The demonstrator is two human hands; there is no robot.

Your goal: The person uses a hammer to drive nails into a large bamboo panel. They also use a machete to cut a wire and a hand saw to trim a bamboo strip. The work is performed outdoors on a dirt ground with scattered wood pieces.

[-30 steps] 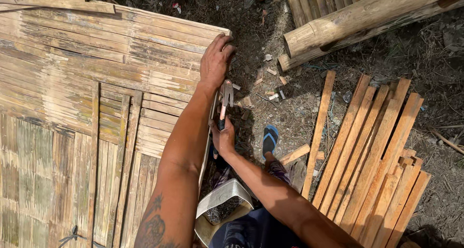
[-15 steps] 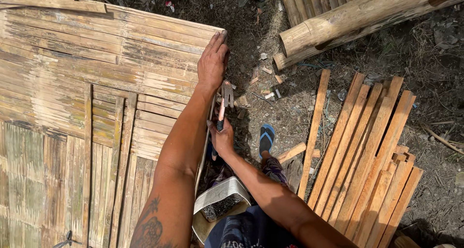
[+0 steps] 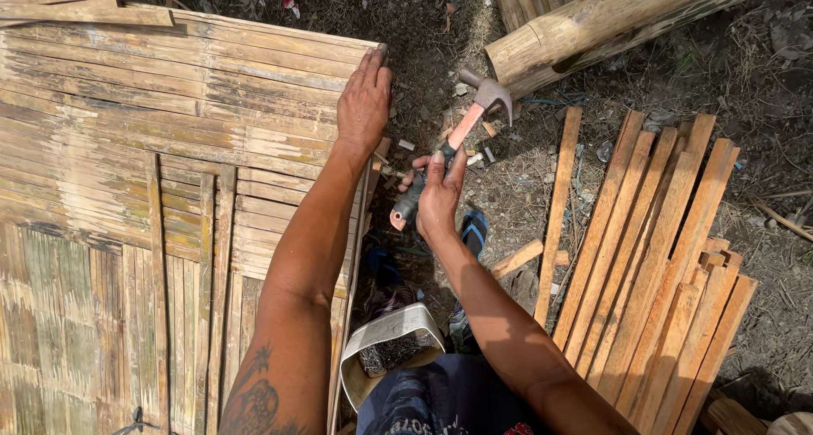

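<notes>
My left hand (image 3: 364,103) lies flat, fingers together, on the right edge of a woven bamboo panel (image 3: 152,189), pressing on its slats. My right hand (image 3: 436,199) grips the dark handle of a claw hammer (image 3: 461,130). The hammer's metal head is raised up and to the right, above the bare ground beside the panel's edge. A thin upright strip (image 3: 360,223) runs along the panel's edge under my left forearm.
A stack of several cut wooden slats (image 3: 652,257) lies on the ground at the right. A thick log (image 3: 610,20) crosses the top right. A metal tin holding nails (image 3: 389,342) sits by my legs. A blue sandal (image 3: 472,230) shows below the hammer.
My right hand has lifted the hammer, swinging its head up and to the right away from the panel's edge. My left hand stays pressed on the panel.
</notes>
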